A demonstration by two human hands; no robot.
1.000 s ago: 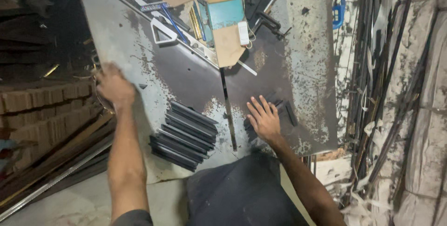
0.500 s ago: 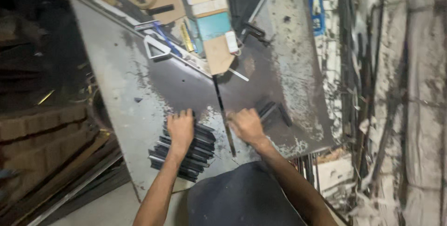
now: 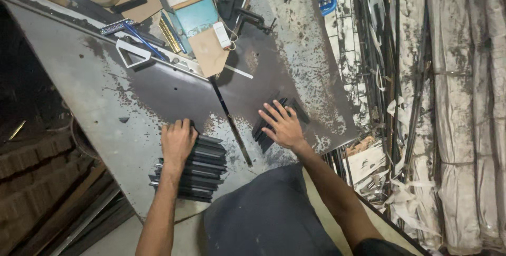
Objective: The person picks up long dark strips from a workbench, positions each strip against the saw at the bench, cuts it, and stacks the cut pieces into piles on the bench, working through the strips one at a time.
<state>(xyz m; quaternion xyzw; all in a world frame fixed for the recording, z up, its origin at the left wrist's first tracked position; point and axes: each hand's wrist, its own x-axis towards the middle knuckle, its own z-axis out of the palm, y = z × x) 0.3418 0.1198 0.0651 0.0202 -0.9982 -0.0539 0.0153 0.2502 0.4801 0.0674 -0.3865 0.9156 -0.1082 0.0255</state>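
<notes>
Head view: 2 stacks of dark strips are handled on a worn metal desk. The left hand lies curled over the larger stack of black strips at 7 o'clock; the right hand is pressed flat, fingers spread, on the smaller stack at 5 o'clock. Strips are best squared edge to edge before lifting. Cardboard pieces are heaped at 12 o'clock; metal rods stand at 3 o'clock.
</notes>
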